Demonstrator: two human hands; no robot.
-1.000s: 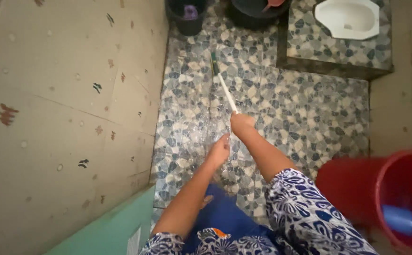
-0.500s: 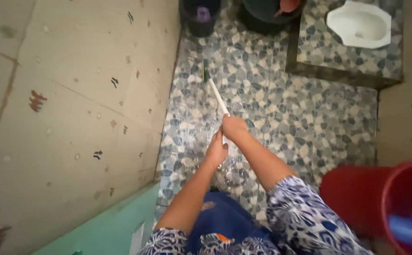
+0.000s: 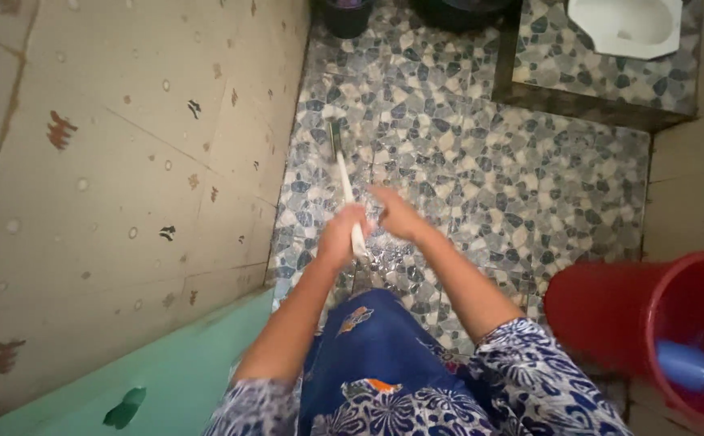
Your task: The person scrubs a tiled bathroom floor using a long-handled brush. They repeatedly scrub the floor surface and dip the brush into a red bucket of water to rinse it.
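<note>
Change: against the earlier views, the left hand (image 3: 344, 236) sits level with the right on the stick, no longer below it; the stick's far end lies closer to the left wall. Reads as a scrubbing stroke under way across the floor.
Wall (image 3: 110, 161): beige tiles at far left, a pale green edge below.
Left hand: clenched around the pale stick, near its upper end.
Brush stick (image 3: 345, 182): long, thin, whitish; slants up and left away from the hands, its dark head touching the pebble-pattern floor (image 3: 489, 169) near the wall.
Right hand (image 3: 396, 216): just beside the left, blurred; whether it grips the stick cannot be told.
Red bucket (image 3: 658, 323): far right, well apart, a blue dipper inside.
</note>
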